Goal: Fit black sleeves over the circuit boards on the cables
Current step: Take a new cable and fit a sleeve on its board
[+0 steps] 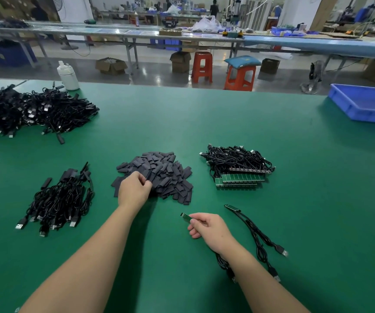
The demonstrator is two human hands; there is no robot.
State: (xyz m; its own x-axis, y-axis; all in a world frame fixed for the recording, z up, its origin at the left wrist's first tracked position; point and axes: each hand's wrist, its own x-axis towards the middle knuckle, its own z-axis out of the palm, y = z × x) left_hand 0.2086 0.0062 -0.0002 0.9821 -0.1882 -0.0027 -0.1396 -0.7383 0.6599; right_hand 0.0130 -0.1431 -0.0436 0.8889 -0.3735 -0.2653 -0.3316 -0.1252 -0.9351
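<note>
While the left hand [134, 188] lies on the near left side of the pile of black sleeves [159, 175], its fingers are curled and they seem to pinch one sleeve at the pile's surface; how firm this hold is I cannot tell. The right hand [207, 224] is nearer to the person, closed around a circuit board [186, 218] at the end of a cable [225, 263], and the cable passes under the wrist toward the near edge of the counter [272, 132].

What matters for the coming move is the direction of the board. Its free end sticks out of the fist toward the left and a little toward the far edge, so its long axis points more or less at the left hand. The two hands are apart, with bare counter between them. I judge that the left hand must bring the sleeve toward the near side and to the right, with the open mouth of the sleeve in line with that axis.

Just beside the right hand, on its right, lies a second cable [256, 231] with a bare board. Farther away, toward the far right, is a bundle of unsleeved cables [238, 168]; toward the left edge lies a heap of sleeved cables [62, 199].
</note>
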